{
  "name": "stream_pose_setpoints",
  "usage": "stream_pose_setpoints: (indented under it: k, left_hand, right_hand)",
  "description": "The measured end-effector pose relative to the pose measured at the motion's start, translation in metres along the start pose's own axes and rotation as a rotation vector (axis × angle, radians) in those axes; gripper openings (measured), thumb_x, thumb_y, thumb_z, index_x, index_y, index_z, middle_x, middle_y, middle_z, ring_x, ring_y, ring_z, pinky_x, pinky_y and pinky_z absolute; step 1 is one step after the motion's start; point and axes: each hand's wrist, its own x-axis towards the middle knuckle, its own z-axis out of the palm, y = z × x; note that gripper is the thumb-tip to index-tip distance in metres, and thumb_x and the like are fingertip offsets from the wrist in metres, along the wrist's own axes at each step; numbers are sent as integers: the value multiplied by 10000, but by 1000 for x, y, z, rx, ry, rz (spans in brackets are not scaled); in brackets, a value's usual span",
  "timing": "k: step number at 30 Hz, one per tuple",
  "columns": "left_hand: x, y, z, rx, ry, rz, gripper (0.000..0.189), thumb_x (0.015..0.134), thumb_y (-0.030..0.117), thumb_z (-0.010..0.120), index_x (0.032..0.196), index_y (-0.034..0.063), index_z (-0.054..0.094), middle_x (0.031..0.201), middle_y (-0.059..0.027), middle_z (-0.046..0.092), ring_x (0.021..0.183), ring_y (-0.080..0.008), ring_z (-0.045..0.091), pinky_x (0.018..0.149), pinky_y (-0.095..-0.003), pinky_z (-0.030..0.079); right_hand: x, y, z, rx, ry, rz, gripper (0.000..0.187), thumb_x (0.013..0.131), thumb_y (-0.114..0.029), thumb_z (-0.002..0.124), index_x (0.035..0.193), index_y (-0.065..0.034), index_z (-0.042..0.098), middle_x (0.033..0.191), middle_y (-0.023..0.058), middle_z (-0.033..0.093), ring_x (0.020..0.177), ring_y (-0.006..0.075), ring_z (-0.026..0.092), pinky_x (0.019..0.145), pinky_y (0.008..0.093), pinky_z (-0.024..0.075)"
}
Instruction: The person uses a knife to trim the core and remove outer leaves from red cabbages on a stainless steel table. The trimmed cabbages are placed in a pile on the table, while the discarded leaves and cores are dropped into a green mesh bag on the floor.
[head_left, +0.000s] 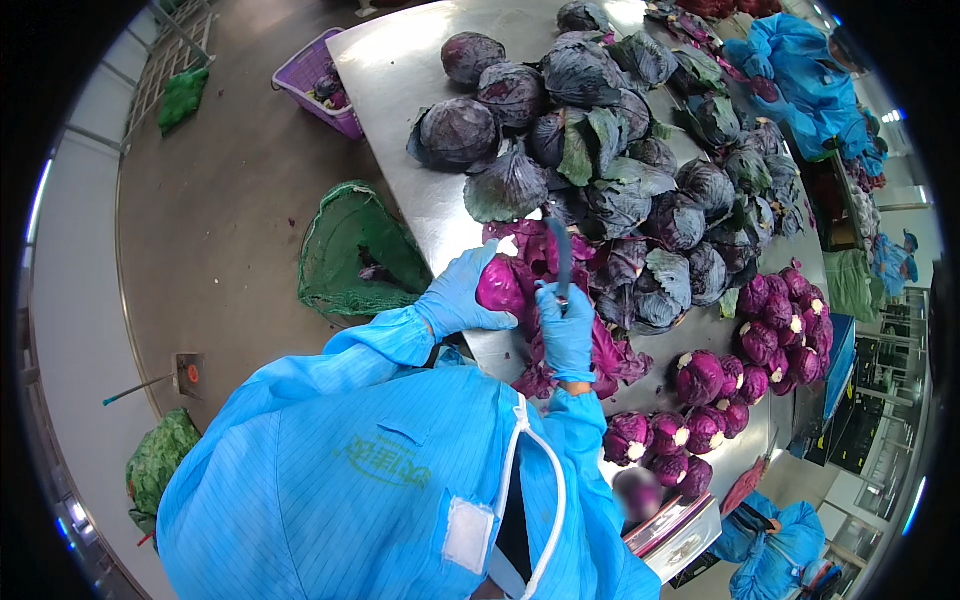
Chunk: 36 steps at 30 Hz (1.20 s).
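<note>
In a blue glove, my left hand (466, 294) grips a bright purple red cabbage head (501, 286) at the near edge of the steel table (405, 135). My right hand (564, 330), also gloved in blue, is closed on the handle of a knife (560, 251), whose blade points away from me and looks blurred. Loose purple cabbage leaves (619, 360) lie under and around both hands. Beyond them is a large pile of untrimmed red cabbages (585, 71) with dark outer leaves. To the right sit trimmed red cabbages (700, 379) with pale cut stems.
Left of the table are a purple plastic basket (319, 97) holding leaves and a green mesh bag (360, 255) with dark scraps. A worker in blue (806, 82) stands across the table; another person (780, 544) is at lower right. A dustpan (187, 375) lies on the floor.
</note>
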Motion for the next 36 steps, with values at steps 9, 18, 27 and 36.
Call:
stream_pose_setpoints:
  k: [9,18,27,36]
  left_hand:
    - [0,0,0,13,14,61,1209,581,550,881,1489,5,300,1386,-248,432,1313,-380,432,1128,-424,347]
    - [-7,-10,5,104,-13,191,1271,612,684,791,1515,-13,231,1517,-257,295,1373,-415,318,1162,-453,268]
    - [-11,-1,5,151,15,201,1171,572,550,872,1471,26,335,1421,-229,416,1303,-414,415,1118,-465,348]
    - [-12,-10,0,100,4,302,1147,641,548,851,1515,62,291,1498,-242,345,1350,-416,374,1145,-464,313]
  right_hand:
    - [22,-17,-39,-96,-78,22,603,764,-190,844,1284,-41,578,893,-2,586,784,116,548,719,261,494]
    - [6,-14,-8,-467,-153,-334,146,846,-124,746,971,-71,693,749,91,543,621,214,523,584,311,434]
    - [28,-12,-36,-365,-331,-265,172,854,-180,744,971,-74,676,765,89,608,633,222,563,571,353,439]
    - [49,-29,-86,-262,-72,-17,701,798,-178,817,1419,-73,510,1134,73,616,932,150,570,831,303,497]
